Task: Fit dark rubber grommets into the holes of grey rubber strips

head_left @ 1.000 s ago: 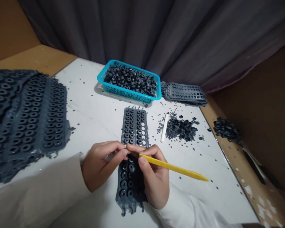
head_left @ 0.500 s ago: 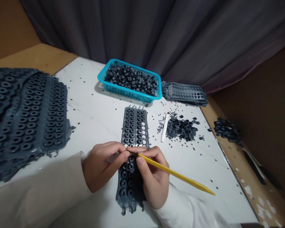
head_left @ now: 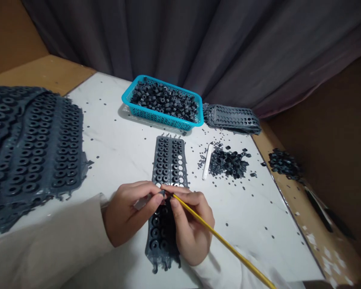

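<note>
A long grey rubber strip moulded with rows of small black rings lies on the white table in front of me. Some of its holes are empty. My left hand is closed in a pinch on a small black ring just above the strip. My right hand is closed round a thin yellow stick, whose tip meets that ring. The stick's long end points down and to the right.
A turquoise basket full of black rings stands at the back. Emptied grey strips lie beside it. A loose pile of rings and a white stick lie to the right. Stacked full strips cover the left side.
The yellow stick's free end has swung downwards and towards me, now pointing to the lower right. Both hands stay over the strip, pinching at the same spot.
</note>
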`<action>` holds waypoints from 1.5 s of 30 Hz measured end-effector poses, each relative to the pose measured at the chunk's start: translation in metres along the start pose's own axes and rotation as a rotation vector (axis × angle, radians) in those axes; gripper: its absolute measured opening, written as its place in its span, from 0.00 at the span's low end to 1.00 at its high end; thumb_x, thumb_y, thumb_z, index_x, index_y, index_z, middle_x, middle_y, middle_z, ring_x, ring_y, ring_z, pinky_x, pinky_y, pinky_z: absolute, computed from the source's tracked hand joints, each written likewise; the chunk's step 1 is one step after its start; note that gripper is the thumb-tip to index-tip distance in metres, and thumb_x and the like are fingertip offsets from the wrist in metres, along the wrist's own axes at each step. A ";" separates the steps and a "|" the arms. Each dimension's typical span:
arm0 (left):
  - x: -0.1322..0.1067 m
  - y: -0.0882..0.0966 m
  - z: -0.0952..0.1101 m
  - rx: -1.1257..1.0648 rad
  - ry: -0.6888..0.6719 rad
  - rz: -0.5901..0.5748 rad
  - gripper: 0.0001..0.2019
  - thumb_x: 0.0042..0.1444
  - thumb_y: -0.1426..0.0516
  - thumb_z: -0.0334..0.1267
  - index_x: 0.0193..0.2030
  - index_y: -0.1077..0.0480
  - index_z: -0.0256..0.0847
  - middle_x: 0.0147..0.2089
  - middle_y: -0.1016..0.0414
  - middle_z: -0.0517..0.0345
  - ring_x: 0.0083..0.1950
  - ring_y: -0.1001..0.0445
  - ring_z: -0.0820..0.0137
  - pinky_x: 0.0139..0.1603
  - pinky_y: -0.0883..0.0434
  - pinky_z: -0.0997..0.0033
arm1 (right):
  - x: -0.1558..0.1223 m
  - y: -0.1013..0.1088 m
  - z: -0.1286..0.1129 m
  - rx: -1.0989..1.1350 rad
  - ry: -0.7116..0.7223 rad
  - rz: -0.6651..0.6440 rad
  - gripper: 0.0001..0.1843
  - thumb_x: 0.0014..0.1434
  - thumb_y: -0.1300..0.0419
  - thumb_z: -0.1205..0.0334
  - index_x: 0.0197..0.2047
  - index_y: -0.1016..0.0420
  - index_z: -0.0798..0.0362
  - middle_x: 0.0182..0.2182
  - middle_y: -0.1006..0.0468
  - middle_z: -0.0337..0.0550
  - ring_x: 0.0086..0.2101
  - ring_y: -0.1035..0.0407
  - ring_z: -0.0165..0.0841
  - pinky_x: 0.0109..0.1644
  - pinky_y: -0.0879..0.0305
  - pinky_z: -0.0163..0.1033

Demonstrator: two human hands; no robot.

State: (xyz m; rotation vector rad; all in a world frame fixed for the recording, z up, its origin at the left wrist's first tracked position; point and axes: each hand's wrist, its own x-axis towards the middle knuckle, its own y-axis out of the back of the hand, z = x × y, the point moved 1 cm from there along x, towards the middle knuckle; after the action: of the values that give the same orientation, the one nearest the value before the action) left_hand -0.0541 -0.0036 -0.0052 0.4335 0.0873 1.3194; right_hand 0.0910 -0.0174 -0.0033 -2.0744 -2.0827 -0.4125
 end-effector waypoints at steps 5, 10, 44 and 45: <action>-0.001 -0.001 -0.002 -0.021 0.016 0.045 0.11 0.58 0.49 0.34 0.26 0.30 0.37 0.25 0.27 0.59 0.28 0.30 0.73 0.31 0.35 0.75 | -0.003 -0.001 0.001 -0.027 -0.003 -0.018 0.09 0.59 0.45 0.74 0.37 0.31 0.49 0.41 0.21 0.41 0.42 0.26 0.32 0.45 0.30 0.39; -0.001 -0.002 -0.003 0.030 0.032 0.101 0.13 0.57 0.48 0.36 0.24 0.30 0.38 0.23 0.28 0.59 0.26 0.31 0.73 0.28 0.35 0.74 | -0.004 -0.002 0.003 -0.036 -0.005 -0.023 0.09 0.59 0.45 0.74 0.38 0.31 0.49 0.41 0.21 0.40 0.43 0.27 0.31 0.46 0.30 0.38; -0.001 -0.002 -0.002 0.079 0.074 0.093 0.13 0.58 0.49 0.37 0.25 0.30 0.39 0.23 0.28 0.60 0.26 0.30 0.73 0.28 0.34 0.74 | -0.002 -0.003 0.002 0.224 -0.234 0.017 0.02 0.60 0.44 0.65 0.35 0.33 0.52 0.41 0.21 0.49 0.43 0.26 0.37 0.47 0.29 0.46; -0.001 -0.002 -0.002 0.079 0.069 0.092 0.13 0.59 0.49 0.37 0.25 0.30 0.39 0.23 0.28 0.60 0.26 0.31 0.73 0.28 0.35 0.74 | -0.003 -0.003 0.002 0.217 -0.232 0.020 0.02 0.60 0.44 0.65 0.35 0.33 0.52 0.41 0.20 0.49 0.42 0.25 0.37 0.46 0.28 0.46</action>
State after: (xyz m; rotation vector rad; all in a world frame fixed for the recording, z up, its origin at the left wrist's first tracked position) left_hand -0.0530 -0.0041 -0.0078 0.4632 0.1797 1.4251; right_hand 0.0884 -0.0191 -0.0065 -2.0948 -2.1170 0.0596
